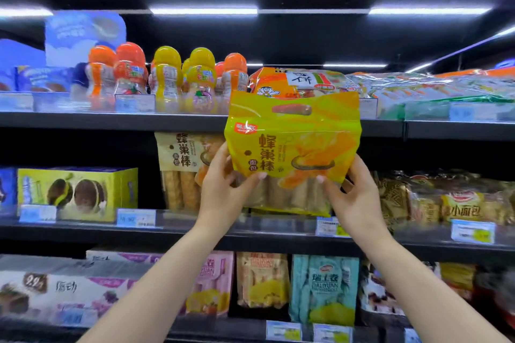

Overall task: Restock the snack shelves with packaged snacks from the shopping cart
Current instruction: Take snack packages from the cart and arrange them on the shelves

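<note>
I held the yellow bag (pixel 292 153) upright before the middle shelf (pixel 83 228), my left hand (pixel 223 192) and right hand (pixel 354 198) each pinching a lower corner. I judged it best to slide it in level beside the brown bag (pixel 184 170), label outward. Both read 蜂巢棒 面包.

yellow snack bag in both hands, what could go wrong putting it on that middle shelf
The left hand and right hand pinch only the lower corners of the yellow bag, so its tall top could flop or slip. Pushed in, it may knock the beige bag of the same snack standing just left of it. Its bottom edge could also catch on the clear shelf rail holding the price tags.
</note>
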Motion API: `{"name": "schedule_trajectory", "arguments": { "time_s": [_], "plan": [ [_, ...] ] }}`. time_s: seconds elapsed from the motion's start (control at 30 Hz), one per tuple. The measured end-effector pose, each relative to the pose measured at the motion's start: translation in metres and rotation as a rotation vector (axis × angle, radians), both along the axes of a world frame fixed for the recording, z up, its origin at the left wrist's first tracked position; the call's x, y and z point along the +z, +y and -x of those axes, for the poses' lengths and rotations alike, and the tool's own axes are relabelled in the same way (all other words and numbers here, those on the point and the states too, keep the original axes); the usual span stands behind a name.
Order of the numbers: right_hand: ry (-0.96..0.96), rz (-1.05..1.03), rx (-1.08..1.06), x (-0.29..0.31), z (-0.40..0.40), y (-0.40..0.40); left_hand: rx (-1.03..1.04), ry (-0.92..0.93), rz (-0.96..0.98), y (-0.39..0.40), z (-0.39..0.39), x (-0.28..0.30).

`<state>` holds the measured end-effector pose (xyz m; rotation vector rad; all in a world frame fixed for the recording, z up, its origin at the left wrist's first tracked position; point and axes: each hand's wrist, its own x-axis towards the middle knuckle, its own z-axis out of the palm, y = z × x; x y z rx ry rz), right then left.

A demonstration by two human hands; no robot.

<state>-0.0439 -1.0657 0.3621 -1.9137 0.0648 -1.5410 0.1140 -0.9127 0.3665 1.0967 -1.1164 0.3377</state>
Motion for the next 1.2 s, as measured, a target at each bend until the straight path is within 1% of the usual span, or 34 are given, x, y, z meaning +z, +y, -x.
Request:
{"name": "schedule_trajectory", "arguments": {
  "time_s": [0.13, 0.3, 0.37, 0.43, 0.53, 0.77, 0.93, 1.0, 1.07, 1.13, 1.2],
  "plan": [
    [0.042, 0.011, -0.010, -0.005, -0.010, -0.010, 0.012, 0.014, -0.044, -0.009, -0.016, -0.015],
    [0.186, -0.091, -0.061, -0.029, -0.015, -0.027, 0.059, -0.001, -0.254, -0.020, -0.026, -0.034],
    [0.227, -0.127, -0.078, -0.034, -0.016, -0.031, 0.079, -0.011, -0.283, -0.022, -0.026, -0.034],
    [0.260, -0.121, -0.129, -0.033, -0.017, -0.031, 0.109, 0.001, -0.297, -0.024, -0.024, -0.033],
    [0.304, -0.107, -0.210, -0.029, -0.023, -0.029, 0.203, 0.021, -0.330, -0.027, -0.020, -0.031],
    [0.431, -0.148, -0.326, -0.027, -0.038, -0.038, 0.510, 0.016, -0.504, -0.039, -0.014, -0.017],
    [0.536, -0.181, -0.396, -0.017, -0.045, -0.045, 0.590, 0.066, -0.577, -0.045, -0.007, -0.008],
    [0.563, -0.207, -0.395, -0.012, -0.045, -0.046, 0.613, 0.091, -0.558, -0.044, -0.002, -0.007],
    [0.537, -0.210, -0.410, -0.011, -0.044, -0.044, 0.623, 0.056, -0.475, -0.043, 0.002, -0.013],
    [0.407, -0.170, -0.417, -0.015, -0.038, -0.039, 0.618, -0.063, -0.383, -0.041, 0.004, -0.022],
    [0.289, -0.070, -0.439, -0.023, -0.027, -0.029, 0.636, -0.206, -0.385, -0.041, -0.001, -0.029]
  ]
}}
